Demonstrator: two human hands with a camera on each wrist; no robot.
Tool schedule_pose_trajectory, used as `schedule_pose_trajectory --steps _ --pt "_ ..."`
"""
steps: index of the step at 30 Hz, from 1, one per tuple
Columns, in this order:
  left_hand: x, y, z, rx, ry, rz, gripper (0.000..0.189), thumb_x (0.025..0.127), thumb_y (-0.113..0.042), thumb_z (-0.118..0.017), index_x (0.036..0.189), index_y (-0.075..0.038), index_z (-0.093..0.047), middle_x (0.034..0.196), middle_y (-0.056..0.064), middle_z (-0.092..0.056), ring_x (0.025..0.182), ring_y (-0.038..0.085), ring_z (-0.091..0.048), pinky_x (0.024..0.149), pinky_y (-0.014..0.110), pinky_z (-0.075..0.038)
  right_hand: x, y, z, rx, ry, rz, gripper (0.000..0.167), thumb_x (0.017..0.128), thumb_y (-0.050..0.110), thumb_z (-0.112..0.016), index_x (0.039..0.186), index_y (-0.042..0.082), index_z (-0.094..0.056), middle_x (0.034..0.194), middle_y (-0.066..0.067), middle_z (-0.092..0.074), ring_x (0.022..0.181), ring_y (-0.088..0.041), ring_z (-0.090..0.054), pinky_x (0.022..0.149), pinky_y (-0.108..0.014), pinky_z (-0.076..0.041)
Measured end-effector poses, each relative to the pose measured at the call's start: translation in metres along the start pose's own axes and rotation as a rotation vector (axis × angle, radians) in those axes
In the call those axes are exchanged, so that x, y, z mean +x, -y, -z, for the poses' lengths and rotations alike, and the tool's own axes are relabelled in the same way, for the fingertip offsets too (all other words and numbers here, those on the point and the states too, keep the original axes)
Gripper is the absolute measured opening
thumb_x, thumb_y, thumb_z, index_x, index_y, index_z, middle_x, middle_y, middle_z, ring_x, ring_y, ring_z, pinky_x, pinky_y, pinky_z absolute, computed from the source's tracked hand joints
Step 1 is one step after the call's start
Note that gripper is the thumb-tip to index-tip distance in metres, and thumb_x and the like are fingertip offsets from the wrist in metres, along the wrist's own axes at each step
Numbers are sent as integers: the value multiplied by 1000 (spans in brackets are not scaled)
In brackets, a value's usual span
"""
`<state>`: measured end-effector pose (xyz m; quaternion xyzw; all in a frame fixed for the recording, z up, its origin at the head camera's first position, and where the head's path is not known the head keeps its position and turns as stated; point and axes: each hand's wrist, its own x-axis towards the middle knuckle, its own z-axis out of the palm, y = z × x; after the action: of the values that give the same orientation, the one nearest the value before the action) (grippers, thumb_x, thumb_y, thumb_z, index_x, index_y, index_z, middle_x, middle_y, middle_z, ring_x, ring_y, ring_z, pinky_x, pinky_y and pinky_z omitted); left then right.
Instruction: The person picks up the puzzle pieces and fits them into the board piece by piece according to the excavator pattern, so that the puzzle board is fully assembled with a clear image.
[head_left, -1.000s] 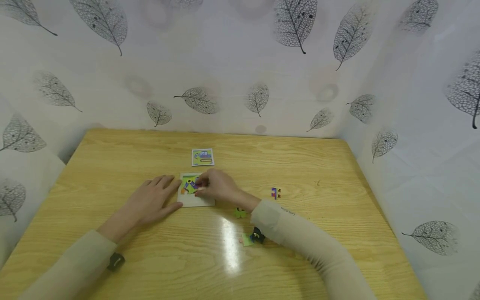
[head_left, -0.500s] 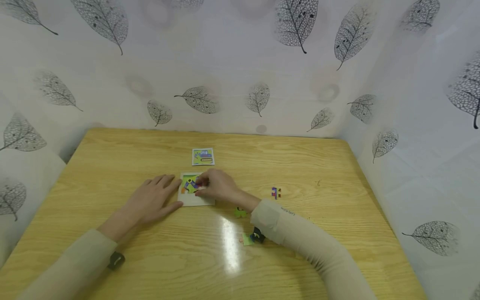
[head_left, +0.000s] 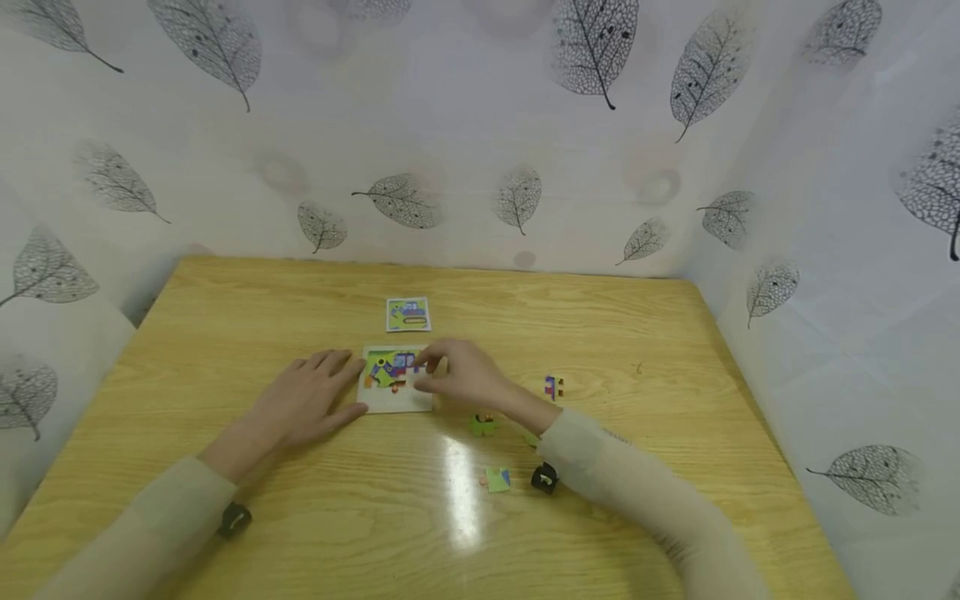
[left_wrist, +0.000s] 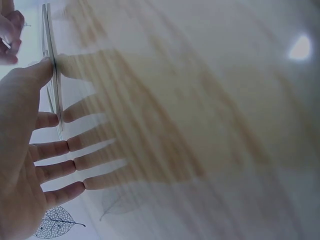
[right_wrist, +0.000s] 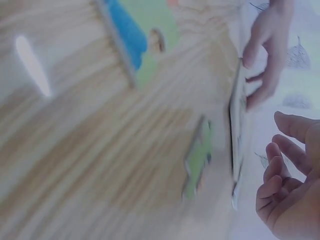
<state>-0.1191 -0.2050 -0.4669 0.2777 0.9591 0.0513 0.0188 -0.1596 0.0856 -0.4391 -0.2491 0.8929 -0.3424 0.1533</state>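
One puzzle board (head_left: 395,403) on glossy table (head_left: 637,358), leaf-print backdrop (head_left: 450,125) behind.

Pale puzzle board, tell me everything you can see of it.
The pale, flat, squarish puzzle board, perhaps wood or card, lies on the yellow wood-grain table. Green, purple and yellow picture pieces fill much of its upper part; its lowest strip is bare. The person's left grip touches its left edge; whether the right grip touches it is unclear.

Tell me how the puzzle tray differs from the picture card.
The puzzle tray is larger than the picture card. The tray's picture has gaps; the card's looks complete. The left hand touches the tray, while no hand touches the card. Both show purple and green.
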Motion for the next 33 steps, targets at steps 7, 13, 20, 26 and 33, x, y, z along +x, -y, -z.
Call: schedule_pose_trajectory --steps 7,13,20,26,33 --pt "-1 0 0 4 -2 -3 72 103 -55 -59 157 -7 -49 157 26 -51 143 48 -51 112 70 -48 -28 -18 28 5 -53 12 35 94 27 -80 125 10 -75 108 -6 -74 62 -8 -52 55 -20 -47" --pt "-1 -2 2 11 6 -3 72 103 -55 -59 156 -7 -50 157 27 -51 143 48 -51 112 69 -48 -51 -38 53 17 -72 -9 35 95 25 -80 126 9 -75 106 -7 -75 62 -10 -52 53 -22 -46" --pt "0 -2 1 7 12 4 72 104 -56 -58 157 -7 -49 157 26 -51 144 48 -50 113 69 -47 -80 -66 84 30 -119 -22 35 97 23 -78 128 8 -74 107 -8 -75 65 -13 -56 50 -25 -47" --pt "1 -1 -1 8 15 9 73 104 -56 -58 157 -8 -49 158 26 -50 144 48 -50 114 69 -47 -98 -95 105 -18 -158 -53 37 95 23 -80 128 8 -74 106 -8 -75 70 -12 -57 50 -25 -45" --pt "-1 -2 1 13 16 9 72 103 -56 -58 157 -7 -49 157 26 -51 144 48 -50 113 68 -47 -111 -118 110 -64 -71 -70 37 92 15 -83 127 7 -75 108 -10 -73 75 -11 -58 61 -24 -50"
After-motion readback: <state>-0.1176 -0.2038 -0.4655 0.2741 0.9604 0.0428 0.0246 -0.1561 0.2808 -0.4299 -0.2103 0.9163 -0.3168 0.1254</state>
